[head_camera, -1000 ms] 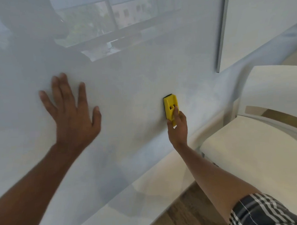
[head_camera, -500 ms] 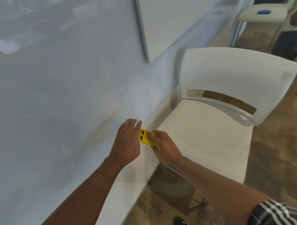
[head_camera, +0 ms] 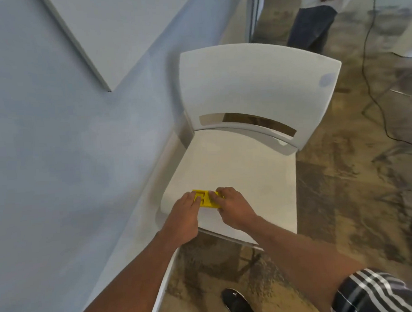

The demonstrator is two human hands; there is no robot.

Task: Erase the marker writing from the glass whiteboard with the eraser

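The yellow eraser (head_camera: 205,199) lies flat over the near left part of a white chair seat (head_camera: 243,177). My left hand (head_camera: 185,218) grips its left end with the fingers curled over it. My right hand (head_camera: 235,207) pinches its right end. The grey glass whiteboard (head_camera: 46,151) fills the left side of the head view, away from both hands, and I see no marker writing on the part in view.
The white chair's backrest (head_camera: 256,87) rises beyond the seat. Another person (head_camera: 312,19) stands at the far top right. A dark cable (head_camera: 374,77) runs across the patterned floor on the right. My black shoe (head_camera: 237,303) shows at the bottom.
The eraser came off the whiteboard, where my right hand held it. My left hand left the glass and joined it. Both hands moved down and right with the eraser over the chair seat.
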